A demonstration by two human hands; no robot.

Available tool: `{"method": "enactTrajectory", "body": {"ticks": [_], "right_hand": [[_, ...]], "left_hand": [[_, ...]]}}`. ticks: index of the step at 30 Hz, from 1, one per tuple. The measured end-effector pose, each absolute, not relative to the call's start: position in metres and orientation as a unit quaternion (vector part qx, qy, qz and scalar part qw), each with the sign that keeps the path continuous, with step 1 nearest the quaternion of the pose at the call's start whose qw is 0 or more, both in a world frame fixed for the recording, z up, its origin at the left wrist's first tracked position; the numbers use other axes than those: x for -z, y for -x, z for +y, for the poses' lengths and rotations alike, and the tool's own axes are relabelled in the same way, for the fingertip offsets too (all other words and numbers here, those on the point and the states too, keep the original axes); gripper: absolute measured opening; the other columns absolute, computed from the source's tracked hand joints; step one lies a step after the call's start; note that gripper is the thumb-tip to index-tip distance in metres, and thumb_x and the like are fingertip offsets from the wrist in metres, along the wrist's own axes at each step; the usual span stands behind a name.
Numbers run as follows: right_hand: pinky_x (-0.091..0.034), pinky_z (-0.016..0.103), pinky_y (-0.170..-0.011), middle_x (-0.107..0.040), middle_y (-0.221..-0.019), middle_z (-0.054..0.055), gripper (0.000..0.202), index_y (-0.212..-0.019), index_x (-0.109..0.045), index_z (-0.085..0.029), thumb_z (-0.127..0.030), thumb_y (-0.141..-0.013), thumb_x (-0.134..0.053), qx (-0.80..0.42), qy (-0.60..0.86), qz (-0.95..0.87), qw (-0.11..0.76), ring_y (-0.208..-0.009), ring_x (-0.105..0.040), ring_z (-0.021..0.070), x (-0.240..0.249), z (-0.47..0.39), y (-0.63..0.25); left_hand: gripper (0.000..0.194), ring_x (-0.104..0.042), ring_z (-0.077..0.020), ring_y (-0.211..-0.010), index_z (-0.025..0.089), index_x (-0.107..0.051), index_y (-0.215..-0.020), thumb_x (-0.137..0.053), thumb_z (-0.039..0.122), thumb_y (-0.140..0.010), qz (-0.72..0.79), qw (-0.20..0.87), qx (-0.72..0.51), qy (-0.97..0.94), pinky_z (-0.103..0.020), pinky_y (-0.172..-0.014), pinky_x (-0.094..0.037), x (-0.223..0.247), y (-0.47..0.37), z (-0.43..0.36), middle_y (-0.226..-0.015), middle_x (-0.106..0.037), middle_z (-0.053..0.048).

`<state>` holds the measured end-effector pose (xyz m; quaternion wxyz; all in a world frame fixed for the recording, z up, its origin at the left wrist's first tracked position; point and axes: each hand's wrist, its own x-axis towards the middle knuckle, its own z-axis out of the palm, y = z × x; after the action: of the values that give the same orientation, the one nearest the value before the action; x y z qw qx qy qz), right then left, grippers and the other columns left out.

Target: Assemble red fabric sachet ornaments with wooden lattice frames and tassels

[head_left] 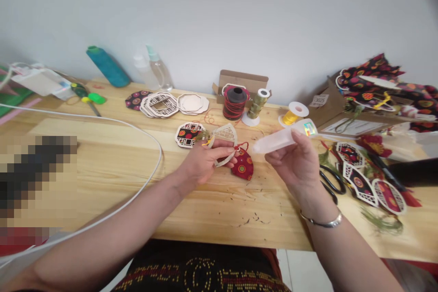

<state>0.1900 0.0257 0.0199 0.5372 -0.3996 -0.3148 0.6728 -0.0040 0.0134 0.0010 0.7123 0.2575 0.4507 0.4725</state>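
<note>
Wooden table [208, 212] with yellow spool [293, 114], black-handled scissors [337, 191], teal thread cone [109, 68], latticed ornaments [360, 186].

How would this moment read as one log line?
left hand: holding pale lattice frame; right hand: holding translucent white bottle; nearby: red patterned fabric piece

Legible text: the digits "3025", dark on a small pale label [320, 100] on the left part of the cardboard box [337, 99] at the right rear of the surface [164, 169]. Finer marks by the digits do not resolve.

A larger white label [356, 124], low on the same box, bears print too small and blurred to read.

The shiny rainbow sticker [310, 127] on the translucent white bottle [277, 140] in the right hand [300, 159] is not readable.

Yellow dotted motif [200, 276] on the dark garment: curved strokes; cannot tell whether letters.
</note>
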Motion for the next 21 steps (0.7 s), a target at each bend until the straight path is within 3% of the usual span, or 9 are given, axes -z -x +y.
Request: {"method": "enactTrajectory", "body": {"ticks": [4,7,9,12,17,21], "right_hand": [[-0.022,0.022,-0.040,-0.065,-0.072,0.004,0.037,-0.092,-0.071,-0.018,-0.039,-0.062,-0.070,-0.712,0.377,-0.372,0.461,-0.054,-0.045,0.0103,-0.023,0.023,-0.193],[-0.020,0.022,-0.041,-0.065,-0.071,0.003,0.056,-0.115,-0.064,-0.018,-0.034,-0.062,-0.071,-0.731,0.370,-0.424,0.385,-0.051,-0.042,0.0095,-0.018,0.024,-0.194],[-0.016,0.021,-0.041,-0.064,-0.069,0.001,0.060,-0.120,-0.061,-0.018,-0.032,-0.063,-0.072,-0.737,0.371,-0.440,0.354,-0.049,-0.039,0.0077,-0.012,0.026,-0.195],[-0.014,0.019,-0.040,-0.061,-0.067,0.000,0.053,-0.116,-0.063,-0.018,-0.033,-0.065,-0.072,-0.738,0.371,-0.448,0.342,-0.048,-0.037,0.0060,-0.008,0.027,-0.194],[-0.021,0.019,-0.041,-0.063,-0.069,0.002,0.037,-0.095,-0.069,-0.018,-0.039,-0.064,-0.073,-0.715,0.404,-0.451,0.350,-0.053,-0.047,0.0095,-0.009,0.025,-0.190],[-0.017,0.018,-0.040,-0.063,-0.071,0.004,0.033,-0.085,-0.070,-0.016,-0.039,-0.063,-0.074,-0.711,0.411,-0.440,0.364,-0.053,-0.047,0.0088,-0.009,0.024,-0.188]], "left_hand": [[0.011,-0.065,-0.0146,-0.052,0.010,-0.069,-0.070,-0.074,0.010,-0.060,0.450,0.714,-0.473,-0.252,-0.024,-0.049,-0.052,-0.002,0.005,0.014,-0.059,-0.069,-0.004],[0.012,-0.064,-0.0143,-0.053,0.010,-0.070,-0.072,-0.075,0.012,-0.061,0.448,0.717,-0.466,-0.261,-0.024,-0.050,-0.052,-0.002,0.005,0.013,-0.061,-0.069,-0.005],[0.013,-0.064,-0.0143,-0.052,0.010,-0.069,-0.072,-0.075,0.013,-0.061,0.443,0.720,-0.462,-0.268,-0.025,-0.050,-0.051,-0.002,0.005,0.013,-0.061,-0.069,-0.004],[0.012,-0.063,-0.0149,-0.052,0.011,-0.069,-0.072,-0.075,0.013,-0.061,0.438,0.723,-0.457,-0.277,-0.027,-0.051,-0.051,-0.002,0.005,0.012,-0.059,-0.068,-0.004],[0.014,-0.063,-0.0153,-0.052,0.010,-0.069,-0.072,-0.076,0.015,-0.061,0.437,0.724,-0.447,-0.292,-0.027,-0.050,-0.050,-0.002,0.005,0.011,-0.058,-0.068,-0.005],[0.014,-0.064,-0.0152,-0.052,0.010,-0.070,-0.072,-0.076,0.016,-0.062,0.436,0.723,-0.446,-0.295,-0.026,-0.050,-0.050,0.000,0.005,0.012,-0.059,-0.069,-0.006]]}}
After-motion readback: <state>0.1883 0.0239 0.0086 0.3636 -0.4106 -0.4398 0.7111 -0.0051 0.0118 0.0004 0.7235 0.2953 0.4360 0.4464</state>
